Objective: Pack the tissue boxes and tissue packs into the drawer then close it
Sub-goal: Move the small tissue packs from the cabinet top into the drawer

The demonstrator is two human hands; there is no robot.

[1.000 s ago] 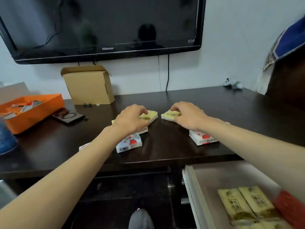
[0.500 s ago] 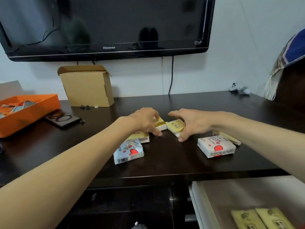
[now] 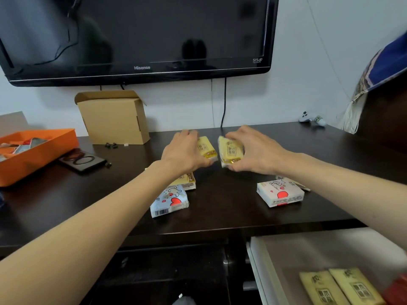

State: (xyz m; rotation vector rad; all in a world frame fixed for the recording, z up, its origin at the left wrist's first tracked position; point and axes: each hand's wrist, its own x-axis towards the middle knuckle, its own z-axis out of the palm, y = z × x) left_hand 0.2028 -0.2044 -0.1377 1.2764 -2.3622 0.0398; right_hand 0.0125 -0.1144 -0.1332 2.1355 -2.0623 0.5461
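Both yellow tissue packs have now left the dark cabinet top, the left hand (image 3: 184, 154) clamped on one (image 3: 206, 148) and the right hand (image 3: 256, 151) on the other (image 3: 230, 150), above and left of the open drawer (image 3: 261, 267), so the drop comes next.

- Left hand (image 3: 182, 155) covers the near side of its yellow pack (image 3: 206, 149).
- Another yellow pack (image 3: 185, 181) sits half under that wrist.
- Drawer (image 3: 262, 269) runs off the bottom-right corner, cutting off its two packs (image 3: 339, 287).
- Orange tray (image 3: 44, 150) is clipped at the left edge.
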